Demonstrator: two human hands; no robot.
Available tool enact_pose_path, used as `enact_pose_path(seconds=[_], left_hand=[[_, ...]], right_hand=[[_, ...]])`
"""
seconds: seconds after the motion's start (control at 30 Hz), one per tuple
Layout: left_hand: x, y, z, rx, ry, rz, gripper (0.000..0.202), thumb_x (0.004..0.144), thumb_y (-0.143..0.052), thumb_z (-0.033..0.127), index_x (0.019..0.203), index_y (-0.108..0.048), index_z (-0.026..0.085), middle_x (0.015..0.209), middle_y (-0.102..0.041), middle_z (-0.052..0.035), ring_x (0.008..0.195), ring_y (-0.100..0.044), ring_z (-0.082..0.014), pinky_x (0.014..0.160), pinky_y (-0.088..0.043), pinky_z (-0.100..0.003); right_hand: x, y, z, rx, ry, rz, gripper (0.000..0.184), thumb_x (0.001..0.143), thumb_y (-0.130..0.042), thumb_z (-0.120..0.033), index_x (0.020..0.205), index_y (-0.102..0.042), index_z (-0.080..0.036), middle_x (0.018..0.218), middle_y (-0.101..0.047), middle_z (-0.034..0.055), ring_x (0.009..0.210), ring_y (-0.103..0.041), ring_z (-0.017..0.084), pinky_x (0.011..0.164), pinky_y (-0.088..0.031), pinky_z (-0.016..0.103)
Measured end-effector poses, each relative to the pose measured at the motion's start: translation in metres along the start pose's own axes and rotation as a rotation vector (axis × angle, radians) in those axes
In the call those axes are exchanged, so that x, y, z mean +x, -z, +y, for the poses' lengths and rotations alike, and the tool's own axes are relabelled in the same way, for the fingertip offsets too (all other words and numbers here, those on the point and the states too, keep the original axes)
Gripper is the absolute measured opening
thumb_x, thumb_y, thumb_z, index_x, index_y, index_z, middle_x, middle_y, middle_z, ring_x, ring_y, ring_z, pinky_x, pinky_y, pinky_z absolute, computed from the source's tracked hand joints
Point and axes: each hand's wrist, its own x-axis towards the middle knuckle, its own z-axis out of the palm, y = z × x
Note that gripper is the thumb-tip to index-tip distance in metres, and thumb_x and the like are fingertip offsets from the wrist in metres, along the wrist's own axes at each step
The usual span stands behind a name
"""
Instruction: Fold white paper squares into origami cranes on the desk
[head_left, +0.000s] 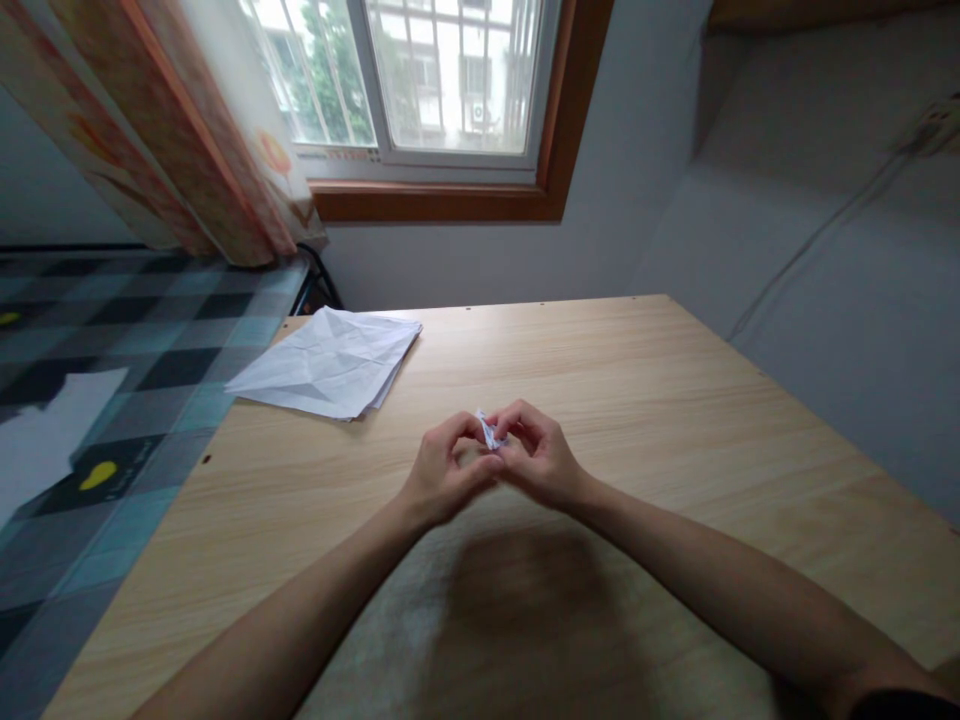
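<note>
A small folded piece of white paper (487, 430) is pinched between my two hands above the middle of the wooden table. My left hand (450, 465) grips it from the left with thumb and forefinger. From the right, my right hand (541, 458) holds it with curled fingers, and the fingertips of both hands nearly meet. Most of the paper is hidden behind the fingers, so its full shape cannot be made out. Farther back on the left lies a stack of creased white paper sheets (330, 360).
The light wooden table (675, 450) reaches the wall below a barred window (450, 80). At the left stands a bed with a checkered cover (172, 370), where torn white paper (60, 430) lies. A patterned curtain (195, 130) hangs there. A cable (810, 240) runs down the right wall.
</note>
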Motion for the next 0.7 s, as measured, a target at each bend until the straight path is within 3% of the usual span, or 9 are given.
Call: enact_pose_path(seconds=[0.2, 0.4, 0.6, 0.7], left_hand=[[-0.002, 0.001, -0.003, 0.008, 0.007, 0.009, 0.025, 0.084, -0.064, 0.041, 0.082, -0.06, 0.016, 0.08, -0.065, -0.0023, 0.077, -0.06, -0.0174, 0.073, -0.046, -0.028], [-0.002, 0.001, -0.006, 0.002, -0.012, 0.011, 0.026, 0.087, -0.054, 0.041, 0.081, -0.061, 0.017, 0.077, -0.062, -0.0022, 0.075, -0.057, -0.0174, 0.072, -0.045, -0.029], [0.0, -0.003, -0.002, -0.019, 0.057, 0.029, 0.026, 0.084, -0.063, 0.041, 0.079, -0.062, 0.016, 0.076, -0.062, -0.0023, 0.074, -0.056, -0.0162, 0.067, -0.044, -0.026], [0.001, -0.004, -0.003, -0.079, 0.084, 0.04, 0.026, 0.084, -0.064, 0.04, 0.077, -0.062, 0.015, 0.074, -0.062, -0.0018, 0.071, -0.055, -0.0143, 0.065, -0.044, -0.025]], right_hand=[[-0.001, 0.003, 0.007, 0.007, -0.027, -0.003, 0.019, 0.079, -0.074, -0.033, 0.082, -0.06, -0.022, 0.099, -0.068, 0.0046, 0.096, -0.064, 0.02, 0.09, -0.051, 0.037], [-0.001, 0.001, 0.012, -0.011, -0.097, 0.091, 0.016, 0.085, -0.068, -0.036, 0.085, -0.062, -0.022, 0.094, -0.072, 0.0042, 0.083, -0.066, 0.018, 0.079, -0.053, 0.034], [-0.002, -0.003, 0.006, -0.126, -0.025, 0.09, 0.014, 0.08, -0.072, -0.027, 0.084, -0.06, -0.022, 0.1, -0.07, 0.0052, 0.101, -0.066, 0.022, 0.094, -0.051, 0.04], [-0.001, -0.004, 0.008, -0.049, -0.087, 0.137, 0.012, 0.082, -0.069, -0.028, 0.083, -0.059, -0.022, 0.091, -0.069, 0.0039, 0.087, -0.067, 0.019, 0.081, -0.055, 0.035]])
